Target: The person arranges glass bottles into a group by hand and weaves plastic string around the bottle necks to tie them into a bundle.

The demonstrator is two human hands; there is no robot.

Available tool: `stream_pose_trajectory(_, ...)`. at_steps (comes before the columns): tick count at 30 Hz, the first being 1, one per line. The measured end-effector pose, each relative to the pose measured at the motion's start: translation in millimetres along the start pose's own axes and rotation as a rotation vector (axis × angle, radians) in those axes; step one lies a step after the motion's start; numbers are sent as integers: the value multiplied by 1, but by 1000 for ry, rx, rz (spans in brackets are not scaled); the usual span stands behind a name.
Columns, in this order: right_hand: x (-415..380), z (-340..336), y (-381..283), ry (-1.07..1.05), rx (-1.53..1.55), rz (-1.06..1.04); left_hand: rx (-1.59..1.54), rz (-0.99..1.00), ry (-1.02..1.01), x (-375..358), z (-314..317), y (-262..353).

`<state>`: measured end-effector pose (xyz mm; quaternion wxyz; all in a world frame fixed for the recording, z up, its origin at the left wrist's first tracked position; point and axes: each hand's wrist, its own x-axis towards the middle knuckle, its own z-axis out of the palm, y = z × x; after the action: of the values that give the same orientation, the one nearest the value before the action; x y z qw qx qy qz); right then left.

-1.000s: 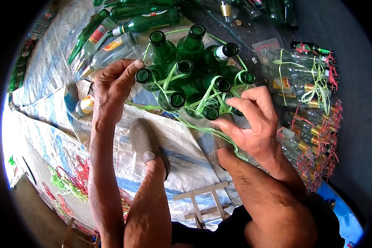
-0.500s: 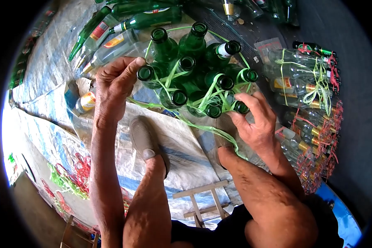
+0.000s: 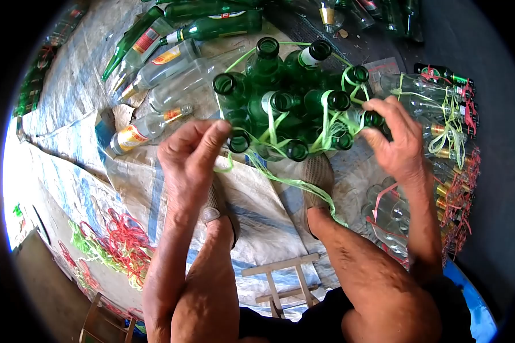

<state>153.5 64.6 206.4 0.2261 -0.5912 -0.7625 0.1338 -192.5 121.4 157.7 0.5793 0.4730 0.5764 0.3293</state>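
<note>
A cluster of upright green glass bottles stands in front of me, with pale green plastic string looped around and between the necks. My left hand is closed at the near left bottle, thumb and forefinger pinched on the string beside its mouth. A short string piece curls below those fingers. On the right side, my right hand has its thumb and fingers around the neck of an outer green bottle; part of that neck is covered. A loose string tail trails from the cluster toward my right shoe.
Loose green and clear bottles lie at the upper left. String-tied clear bottles lie along the right. Red and green string is heaped at lower left. A wooden frame sits between my legs on the striped sheet.
The cluster has turned counterclockwise, its near side swinging right. My right hand has moved right and slightly up with the outer bottle; my left hand has come right and down.
</note>
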Motion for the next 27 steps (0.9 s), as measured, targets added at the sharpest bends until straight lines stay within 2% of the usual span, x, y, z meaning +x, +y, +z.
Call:
stream_pose_trajectory(2,8,-10,11,-58,-1,6,-42,-22,-8,-20,11,-1)
stream_pose_trajectory(7,47,-24,34,-104,-80,-185,-83,56,-98,-58,36,-6)
stream_pose_trajectory(12,67,-12,33,-73,-77,-208,-88,23,-161,-67,42,-10)
stream_pose_trajectory(15,54,2,31,78,0,-63,-61,70,-147,-64,41,-14)
stream_pose_trajectory(19,4,24,19,322,218,334,-77,94,-151,-60,41,-16)
stream_pose_trajectory(20,-8,27,10,358,292,320,-70,102,-158,-58,40,-15)
stream_pose_trajectory(21,-21,28,-2,343,224,341,-63,109,-166,-58,40,-16)
stream_pose_trajectory(25,-42,45,-34,215,420,183,-23,129,-177,-56,38,-14)
stream_pose_trajectory(27,-39,50,-36,186,380,69,-35,107,-168,-55,36,-15)
